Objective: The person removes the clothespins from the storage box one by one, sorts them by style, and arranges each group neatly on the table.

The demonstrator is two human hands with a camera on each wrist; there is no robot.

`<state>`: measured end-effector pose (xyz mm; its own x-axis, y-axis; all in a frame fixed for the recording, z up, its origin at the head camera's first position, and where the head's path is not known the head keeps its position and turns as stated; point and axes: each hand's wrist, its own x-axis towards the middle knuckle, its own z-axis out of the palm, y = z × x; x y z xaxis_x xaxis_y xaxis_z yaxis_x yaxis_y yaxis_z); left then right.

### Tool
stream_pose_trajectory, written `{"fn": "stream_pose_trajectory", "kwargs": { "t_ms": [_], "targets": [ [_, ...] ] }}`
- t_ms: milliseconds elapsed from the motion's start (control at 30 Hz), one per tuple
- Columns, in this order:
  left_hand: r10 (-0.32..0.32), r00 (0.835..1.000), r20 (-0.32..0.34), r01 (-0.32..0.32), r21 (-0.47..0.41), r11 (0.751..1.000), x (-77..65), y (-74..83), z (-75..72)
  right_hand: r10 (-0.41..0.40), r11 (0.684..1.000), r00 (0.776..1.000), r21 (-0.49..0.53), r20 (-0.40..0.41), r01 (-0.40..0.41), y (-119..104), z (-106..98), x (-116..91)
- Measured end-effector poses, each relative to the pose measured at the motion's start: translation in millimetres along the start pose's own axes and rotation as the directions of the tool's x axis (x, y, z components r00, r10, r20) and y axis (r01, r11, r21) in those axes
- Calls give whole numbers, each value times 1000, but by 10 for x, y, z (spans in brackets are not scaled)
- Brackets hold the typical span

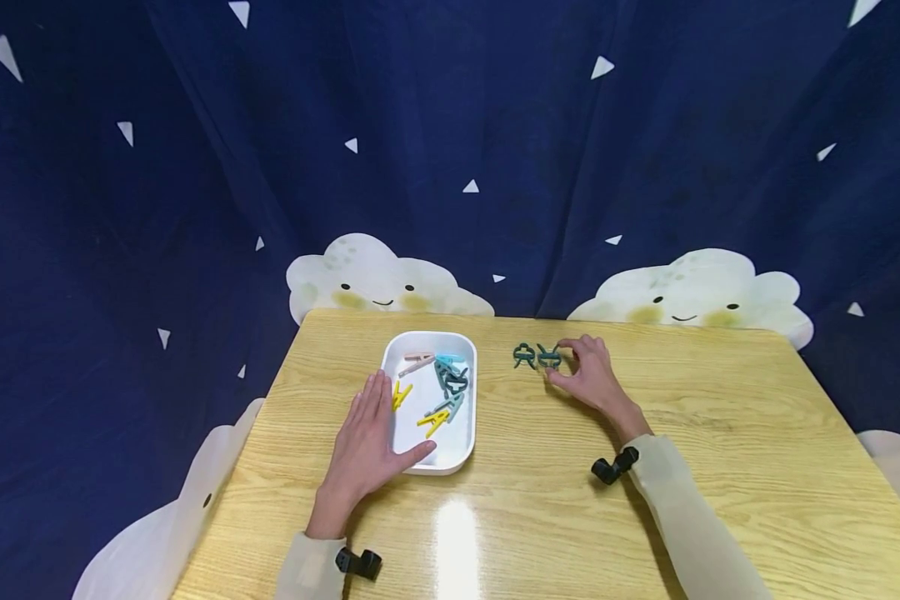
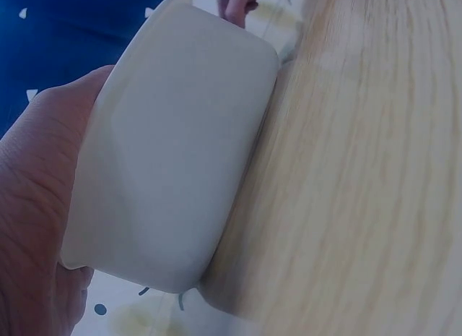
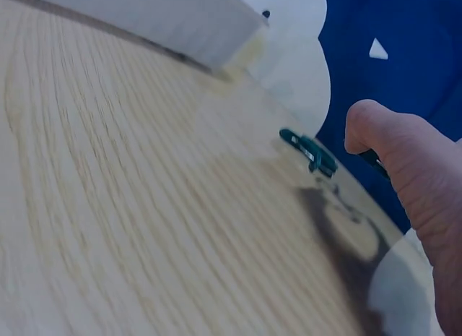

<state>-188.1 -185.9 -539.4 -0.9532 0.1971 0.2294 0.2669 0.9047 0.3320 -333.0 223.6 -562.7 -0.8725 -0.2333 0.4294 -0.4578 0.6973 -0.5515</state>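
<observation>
A white tray stands on the table with several clothespins inside. My left hand rests along its left rim, fingers straight and thumb reaching over the front corner. The left wrist view shows the tray's outer wall beside that hand. To the right of the tray, my right hand pinches a dark green clip between thumb and forefinger. In the right wrist view the thumb hides most of this clip. A second dark green clip lies just left of it on the wood.
Inside the tray are yellow clothespins, a pink one, a light blue one, grey-green ones and a dark clip. The wooden table ends at a navy curtain behind.
</observation>
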Motion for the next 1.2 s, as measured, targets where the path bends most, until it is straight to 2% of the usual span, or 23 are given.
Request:
{"fn": "stream_pose_trajectory", "kwargs": {
  "t_ms": [200, 600, 900, 1200],
  "targets": [
    [3, 1000, 1, -3, -8, 1000, -7, 11, -6, 54, 998, 998, 7, 16, -55, 143, 54, -20],
    [2, 1000, 13, -2, 7, 1000, -1, -1, 9, 92, 996, 994, -24, 53, -91, 287, 106, -8],
    [-8, 1000, 24, 8, 7, 1000, -4, -3, -1, 103, 993, 991, -64, 90, -98, 309, 120, 43],
    [-4, 1000, -1, 4, -5, 1000, -5, 5, -5, 68, 995, 995, -75, 70, -63, 338, 139, 66]
  ]
}}
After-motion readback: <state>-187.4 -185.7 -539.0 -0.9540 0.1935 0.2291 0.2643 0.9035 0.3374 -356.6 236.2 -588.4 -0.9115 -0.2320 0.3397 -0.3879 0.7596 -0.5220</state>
